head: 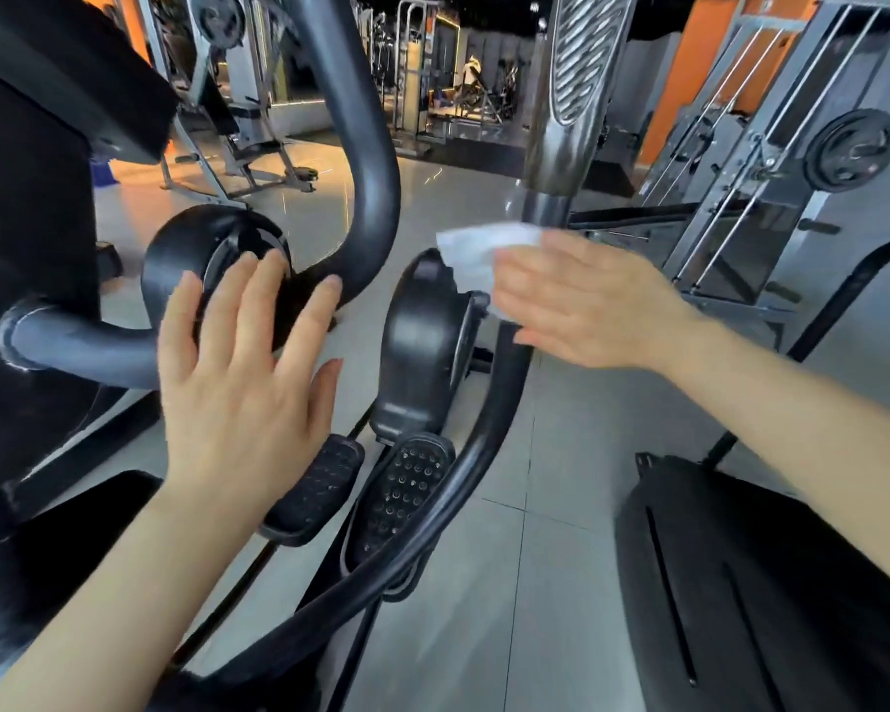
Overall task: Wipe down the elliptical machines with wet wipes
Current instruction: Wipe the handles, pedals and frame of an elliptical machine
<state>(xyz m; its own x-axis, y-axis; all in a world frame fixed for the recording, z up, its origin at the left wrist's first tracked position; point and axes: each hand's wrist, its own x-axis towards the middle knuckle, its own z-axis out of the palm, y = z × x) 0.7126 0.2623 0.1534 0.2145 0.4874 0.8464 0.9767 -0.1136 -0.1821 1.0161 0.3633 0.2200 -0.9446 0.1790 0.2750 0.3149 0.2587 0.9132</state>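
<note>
Head view: right hand (pixel 581 305) presses a wet wipe (pixel 476 251) against the elliptical's handlebar (pixel 499 393).
Left hand (pixel 242 382) spread, empty; the wipe looks limp, best bunched.

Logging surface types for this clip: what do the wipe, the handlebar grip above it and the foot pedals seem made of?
Wipe: thin white nonwoven sheet, creased and limp. Handlebar grip: probably rubber or foam, grey with moulded oval ridges. Foot pedals: likely hard black plastic, matt, studded with raised dots.
</note>
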